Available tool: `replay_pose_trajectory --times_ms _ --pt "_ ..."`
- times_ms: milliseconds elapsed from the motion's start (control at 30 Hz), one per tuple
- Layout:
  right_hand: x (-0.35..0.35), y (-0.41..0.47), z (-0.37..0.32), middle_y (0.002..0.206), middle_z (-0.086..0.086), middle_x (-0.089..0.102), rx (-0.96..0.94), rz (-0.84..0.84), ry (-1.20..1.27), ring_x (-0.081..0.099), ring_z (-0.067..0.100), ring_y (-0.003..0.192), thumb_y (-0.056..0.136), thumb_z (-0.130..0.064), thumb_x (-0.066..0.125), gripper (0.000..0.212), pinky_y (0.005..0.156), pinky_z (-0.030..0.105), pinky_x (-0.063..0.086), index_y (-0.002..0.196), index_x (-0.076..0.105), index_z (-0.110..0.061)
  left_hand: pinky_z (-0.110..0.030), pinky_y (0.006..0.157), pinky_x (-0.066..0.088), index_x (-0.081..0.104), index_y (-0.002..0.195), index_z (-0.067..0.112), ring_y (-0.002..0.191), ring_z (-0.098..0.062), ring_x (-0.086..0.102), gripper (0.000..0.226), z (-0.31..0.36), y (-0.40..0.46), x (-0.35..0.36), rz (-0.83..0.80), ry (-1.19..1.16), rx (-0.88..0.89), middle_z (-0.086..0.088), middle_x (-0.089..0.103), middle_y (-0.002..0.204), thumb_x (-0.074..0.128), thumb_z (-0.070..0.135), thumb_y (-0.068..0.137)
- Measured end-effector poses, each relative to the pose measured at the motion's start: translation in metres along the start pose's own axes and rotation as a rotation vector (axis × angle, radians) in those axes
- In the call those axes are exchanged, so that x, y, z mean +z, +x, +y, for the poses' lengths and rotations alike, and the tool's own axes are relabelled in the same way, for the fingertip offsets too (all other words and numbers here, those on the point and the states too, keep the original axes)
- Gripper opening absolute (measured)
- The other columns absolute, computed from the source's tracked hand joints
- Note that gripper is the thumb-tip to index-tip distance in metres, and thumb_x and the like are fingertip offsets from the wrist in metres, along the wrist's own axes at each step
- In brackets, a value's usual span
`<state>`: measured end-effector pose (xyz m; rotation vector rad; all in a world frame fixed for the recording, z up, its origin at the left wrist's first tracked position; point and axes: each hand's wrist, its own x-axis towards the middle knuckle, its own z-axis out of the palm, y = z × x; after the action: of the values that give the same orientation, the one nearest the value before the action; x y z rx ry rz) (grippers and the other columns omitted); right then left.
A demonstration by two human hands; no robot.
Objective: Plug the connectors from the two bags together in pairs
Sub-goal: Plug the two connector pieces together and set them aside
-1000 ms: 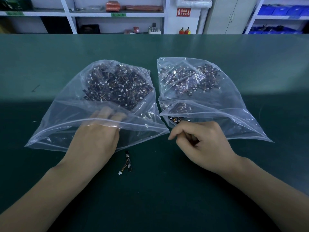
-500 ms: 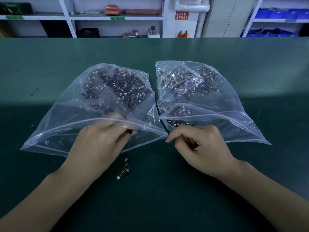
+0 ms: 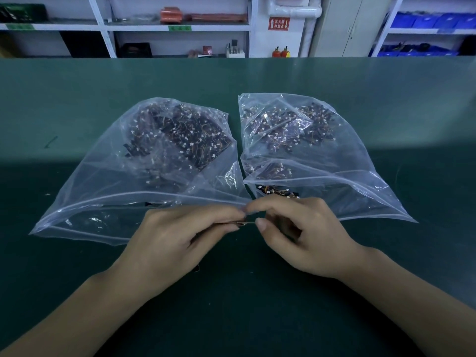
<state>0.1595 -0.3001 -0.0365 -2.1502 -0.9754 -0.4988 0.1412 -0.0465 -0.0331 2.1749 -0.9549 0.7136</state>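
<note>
Two clear plastic bags lie side by side on the green table, mouths towards me. The left bag (image 3: 108, 191) and the right bag (image 3: 342, 161) both hold heaps of small dark connectors with thin wires and white plugs. My left hand (image 3: 180, 238) and my right hand (image 3: 301, 233) meet just in front of the bags, fingertips pinched together. Between them is a small connector piece (image 3: 244, 222), held from both sides. Most of it is hidden by my fingers. A few connectors (image 3: 278, 191) lie at the right bag's mouth.
The green table (image 3: 257, 305) stretches wide around the bags. A dark bit (image 3: 197, 268) peeks out under my left hand. Shelving with boxes and blue bins (image 3: 427, 20) stands beyond the far table edge.
My left hand came out of the left bag and moved right to meet my right hand. The finished pair on the table is now mostly hidden under my left hand.
</note>
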Motion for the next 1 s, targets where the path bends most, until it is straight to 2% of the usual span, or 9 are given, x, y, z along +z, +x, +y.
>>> replay_pose_trajectory --times_ms 100,200,300,367,500,667,900,1000 --pt "0.0 0.0 0.0 0.075 -0.035 0.047 -0.023 0.023 0.046 0.043 0.001 0.053 0.103 -0.024 0.064 0.019 0.057 0.016 0.038 0.119 0.074 -0.019 -0.029 0.069 0.065 0.083 0.104 0.013 0.089 0.003 0.076 0.021 0.0 -0.002 -0.001 0.033 0.014 -0.029 0.016 0.08 0.1 0.076 0.031 0.098" --pt "0.004 0.001 0.0 0.082 -0.033 0.051 -0.051 0.065 0.043 0.044 -0.008 0.058 0.102 -0.025 0.07 0.015 0.061 0.01 0.037 0.111 0.078 -0.016 -0.027 0.066 0.063 0.084 0.099 0.013 0.085 0.004 0.076 0.022 0.002 -0.002 -0.001 0.053 0.02 -0.03 0.016 0.08 0.095 0.078 0.033 0.097" --pt "0.007 0.0 0.003 0.085 -0.025 0.056 -0.061 0.097 0.041 0.045 -0.011 0.061 0.101 -0.02 0.073 0.012 0.066 0.005 0.034 0.103 0.08 -0.011 -0.026 0.066 0.061 0.082 0.102 0.017 0.082 0.002 0.074 0.02 0.002 -0.002 0.0 0.053 0.026 -0.018 0.015 0.08 0.094 0.078 0.035 0.097" --pt "0.007 -0.001 0.005 0.084 -0.025 0.056 -0.061 0.135 0.034 0.045 -0.009 0.061 0.1 -0.019 0.073 0.011 0.065 0.005 0.034 0.1 0.08 -0.011 -0.026 0.066 0.061 0.08 0.107 0.018 0.081 0.001 0.074 0.019 0.001 -0.003 0.002 0.07 0.042 -0.025 0.013 0.08 0.096 0.078 0.035 0.098" --pt "0.006 -0.001 0.007 0.077 -0.023 0.05 -0.047 0.187 0.047 0.043 -0.001 0.056 0.099 -0.017 0.074 0.008 0.061 0.008 0.035 0.099 0.079 -0.012 -0.026 0.059 0.057 0.082 0.098 0.015 0.072 -0.006 0.071 0.016 -0.002 -0.004 0.003 0.101 0.054 -0.076 0.01 0.076 0.086 0.076 0.029 0.1" --pt "0.008 -0.001 0.008 0.076 -0.017 0.058 -0.059 0.171 0.067 0.04 -0.002 0.056 0.099 -0.026 0.075 0.012 0.062 0.006 0.033 0.103 0.079 -0.014 -0.028 0.054 0.055 0.08 0.097 0.015 0.07 -0.007 0.068 0.01 -0.001 -0.004 0.004 0.057 0.017 -0.038 0.009 0.073 0.084 0.075 0.023 0.101" --pt "0.007 -0.001 0.01 0.081 -0.012 0.063 -0.082 0.102 0.095 0.045 -0.007 0.063 0.099 -0.017 0.076 0.009 0.066 0.007 0.035 0.103 0.081 -0.011 -0.027 0.054 0.054 0.081 0.095 0.013 0.071 -0.007 0.066 0.011 0.0 -0.003 0.002 0.018 -0.005 -0.044 0.011 0.071 0.086 0.074 0.02 0.101" --pt "0.006 -0.001 0.011 0.08 -0.011 0.063 -0.065 0.083 0.103 0.044 -0.002 0.06 0.099 -0.017 0.076 0.008 0.064 0.008 0.034 0.102 0.081 -0.012 -0.028 0.054 0.054 0.081 0.094 0.014 0.071 -0.006 0.067 0.013 0.0 -0.003 0.002 0.002 0.006 -0.044 0.012 0.072 0.087 0.073 0.02 0.102"
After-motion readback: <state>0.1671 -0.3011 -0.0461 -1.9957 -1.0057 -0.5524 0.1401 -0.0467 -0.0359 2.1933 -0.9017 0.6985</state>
